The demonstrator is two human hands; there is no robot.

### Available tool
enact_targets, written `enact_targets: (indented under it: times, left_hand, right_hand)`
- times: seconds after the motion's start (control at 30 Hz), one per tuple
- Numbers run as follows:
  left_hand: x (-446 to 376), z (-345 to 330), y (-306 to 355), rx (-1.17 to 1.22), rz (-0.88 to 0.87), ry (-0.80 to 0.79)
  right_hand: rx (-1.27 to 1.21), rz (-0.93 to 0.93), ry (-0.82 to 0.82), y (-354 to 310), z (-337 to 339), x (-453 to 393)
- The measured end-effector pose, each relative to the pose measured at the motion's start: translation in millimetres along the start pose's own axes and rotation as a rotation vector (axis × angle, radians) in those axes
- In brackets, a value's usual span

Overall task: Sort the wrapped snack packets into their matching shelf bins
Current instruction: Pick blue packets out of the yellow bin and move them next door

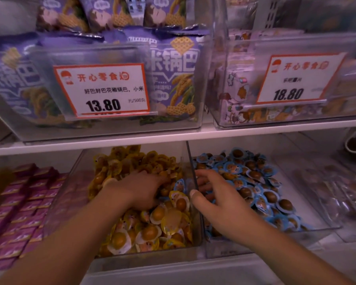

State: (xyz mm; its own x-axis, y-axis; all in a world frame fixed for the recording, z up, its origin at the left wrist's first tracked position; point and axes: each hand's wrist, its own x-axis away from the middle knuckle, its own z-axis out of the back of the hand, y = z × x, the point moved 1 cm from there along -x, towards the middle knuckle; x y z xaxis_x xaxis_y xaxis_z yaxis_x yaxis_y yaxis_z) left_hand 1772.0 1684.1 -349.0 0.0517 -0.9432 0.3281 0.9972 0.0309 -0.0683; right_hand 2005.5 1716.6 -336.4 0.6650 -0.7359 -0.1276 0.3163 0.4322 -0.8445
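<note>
The left hand (144,188) lies palm down at centre frame, buried among the yellow packets (152,223), its fingers curled into the pile; whether they pinch a packet cannot be told, since the fingertips are hidden. The right hand (216,198), just right of centre, hovers with fingers spread and loosely bent over the blue packets (255,182), holding nothing visible, its thumb against the clear divider (193,177) between the two bins. A stray blue packet (180,185) sits on the yellow side, right beside the left hand's fingers, and looks to be the one needing a move. The likely slip is grabbing a handful: the packets are small, slick and heaped, so a yellow one could ride across with the blue. Lifting over the divider could also knock packets off the heap, or snag a wrist on the wall's edge. The yellow bin (144,254) is full near its front lip at lower centre, so rummaging may push packets out. At left lie pink packs (25,202); above, purple bags (173,79) and price tags (103,89).
</note>
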Motion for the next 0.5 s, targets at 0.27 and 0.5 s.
enact_targets:
  times: [0.27, 0.5]
  left_hand:
    - [-16, 7, 10, 0.254, -0.054, -0.161]
    - [-12, 14, -16, 0.465, -0.044, 0.215]
  right_hand:
    - [-0.003, 0.008, -0.008, -5, 1, 0]
    - [-0.027, 0.017, -0.011, -2, 0, -2]
